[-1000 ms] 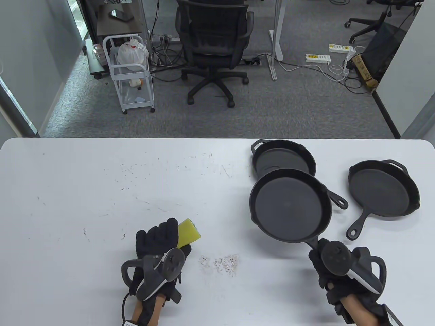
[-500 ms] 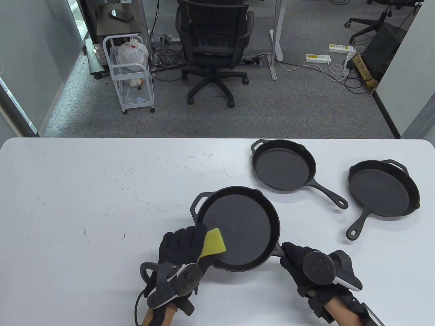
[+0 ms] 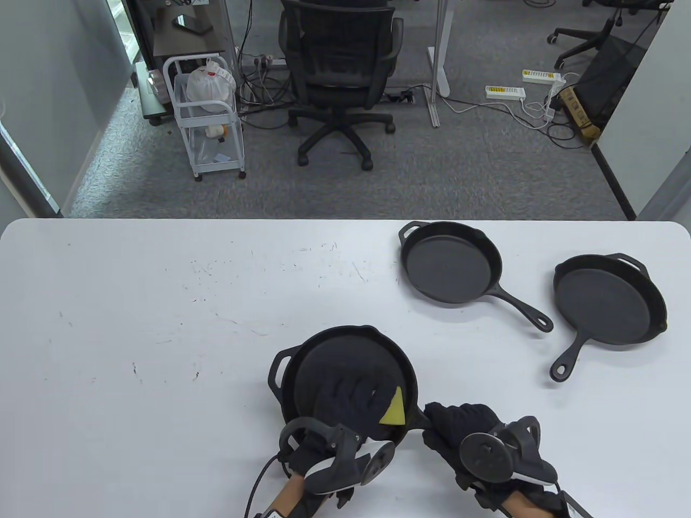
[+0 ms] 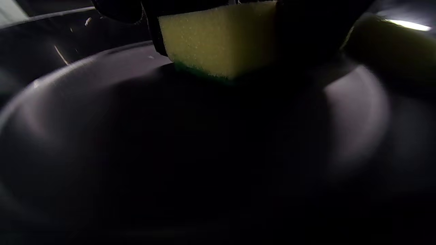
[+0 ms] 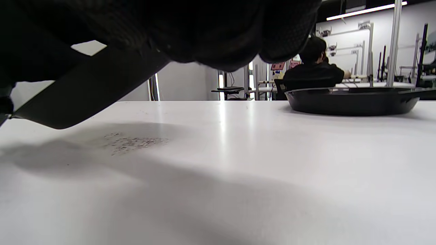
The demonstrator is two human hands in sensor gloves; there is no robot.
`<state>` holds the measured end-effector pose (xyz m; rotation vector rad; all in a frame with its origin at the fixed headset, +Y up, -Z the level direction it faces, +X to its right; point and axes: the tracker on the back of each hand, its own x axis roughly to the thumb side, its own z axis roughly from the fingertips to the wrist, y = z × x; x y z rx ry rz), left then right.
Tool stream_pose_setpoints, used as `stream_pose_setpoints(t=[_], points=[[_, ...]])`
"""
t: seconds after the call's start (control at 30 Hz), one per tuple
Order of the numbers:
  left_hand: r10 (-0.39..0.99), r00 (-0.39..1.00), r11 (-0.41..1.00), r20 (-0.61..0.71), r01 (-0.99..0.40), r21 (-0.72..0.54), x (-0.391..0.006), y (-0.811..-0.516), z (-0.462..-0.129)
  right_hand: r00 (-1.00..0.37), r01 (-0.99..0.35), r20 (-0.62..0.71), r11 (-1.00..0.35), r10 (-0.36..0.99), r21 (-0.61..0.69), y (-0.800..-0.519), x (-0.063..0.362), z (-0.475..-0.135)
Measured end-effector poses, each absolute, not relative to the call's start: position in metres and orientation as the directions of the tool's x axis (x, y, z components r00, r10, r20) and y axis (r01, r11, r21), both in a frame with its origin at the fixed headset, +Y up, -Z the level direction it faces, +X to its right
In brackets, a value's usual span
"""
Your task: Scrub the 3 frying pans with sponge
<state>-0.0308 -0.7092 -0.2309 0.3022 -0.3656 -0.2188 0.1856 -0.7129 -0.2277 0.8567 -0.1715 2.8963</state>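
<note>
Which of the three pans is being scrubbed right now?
The near pan, by the table's front edge: left hand holds the sponge inside it, right hand grips its handle. The others sit untouched.

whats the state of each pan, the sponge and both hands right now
near pan: in front of the person, handle gripped, sponge inside it
middle pan: flat on the table, untouched
right pan: flat on the table, untouched
sponge: held down on the near pan's floor
left hand: holds the sponge inside the near pan
right hand: grips the near pan's handle
</note>
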Motion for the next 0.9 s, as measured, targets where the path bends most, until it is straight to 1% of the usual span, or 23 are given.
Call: stream_pose_setpoints(t=[0.03,0.07,0.13,0.17,0.2,0.23,0.33,0.37,0.4,0.5,0.57,0.6,0.67,0.7,0.73,0.8,0.83,0.9], points=[[-0.276,0.922,0.925,0.271,0.177,0.337,-0.034,-0.706,-0.238,-0.831,-0.141,0.551,-0.986,0.071,-0.086,-0.713,0.185,-0.227],[-0.284,0.937,0.903,0.205,0.189,0.387,-0.039,-0.703,-0.237,-0.838,-0.131,0.544,-0.985,0.048,-0.115,-0.712,0.186,-0.226],[-0.318,0.942,0.871,0.108,0.245,0.426,-0.049,-0.699,-0.241,-0.834,-0.127,0.550,-0.986,0.045,-0.111,-0.711,0.189,-0.226],[-0.336,0.940,0.857,0.053,0.282,0.431,-0.054,-0.698,-0.242,-0.835,-0.132,0.547,-0.985,0.049,-0.113,-0.711,0.191,-0.226],[-0.357,0.934,0.855,0.008,0.324,0.405,-0.061,-0.696,-0.244,-0.842,-0.131,0.538,-0.984,0.046,-0.120,-0.711,0.193,-0.225],[-0.361,0.933,0.863,-0.004,0.336,0.377,-0.067,-0.696,-0.246,-0.856,-0.124,0.515,-0.983,0.038,-0.134,-0.710,0.196,-0.225],[-0.284,0.955,0.926,0.085,0.250,0.284,-0.078,-0.702,-0.247,-0.893,-0.139,0.447,-0.974,0.046,-0.179,-0.705,0.207,-0.227],[-0.253,0.956,0.947,0.152,0.212,0.241,-0.076,-0.705,-0.246,-0.902,-0.135,0.430,-0.972,0.039,-0.194,-0.705,0.209,-0.228],[-0.234,0.953,0.956,0.189,0.191,0.220,-0.073,-0.708,-0.245,-0.906,-0.129,0.422,-0.970,0.031,-0.207,-0.705,0.210,-0.228],[-0.249,0.892,0.960,0.378,0.175,0.220,-0.053,-0.716,-0.237,-0.906,-0.139,0.423,-0.964,0.030,-0.229,-0.706,0.209,-0.227],[-0.209,0.872,0.965,0.443,0.112,0.236,-0.039,-0.717,-0.230,-0.896,-0.138,0.444,-0.960,0.016,-0.244,-0.706,0.205,-0.225],[-0.202,0.858,0.961,0.473,0.079,0.267,-0.031,-0.714,-0.225,-0.885,-0.128,0.465,-0.957,-0.007,-0.258,-0.706,0.199,-0.222],[-0.245,0.866,0.938,0.435,0.099,0.332,-0.024,-0.708,-0.221,-0.862,-0.123,0.505,-0.955,-0.031,-0.268,-0.706,0.192,-0.218],[-0.296,0.873,0.913,0.388,0.139,0.384,-0.024,-0.702,-0.220,-0.854,-0.116,0.518,-0.954,-0.046,-0.275,-0.707,0.189,-0.216],[-0.319,0.884,0.895,0.342,0.163,0.415,-0.026,-0.698,-0.221,-0.848,-0.110,0.527,-0.953,-0.058,-0.281,-0.707,0.186,-0.215],[-0.338,0.924,0.844,0.180,0.213,0.492,-0.041,-0.690,-0.228,-0.823,-0.080,0.559,-0.952,-0.104,-0.294,-0.708,0.180,-0.212],[-0.333,0.933,0.839,0.137,0.227,0.494,-0.047,-0.689,-0.231,-0.820,-0.070,0.560,-0.950,-0.118,-0.303,-0.708,0.179,-0.211],[-0.328,0.941,0.853,0.083,0.257,0.454,-0.063,-0.690,-0.239,-0.833,-0.066,0.540,-0.948,-0.118,-0.310,-0.707,0.181,-0.212]])
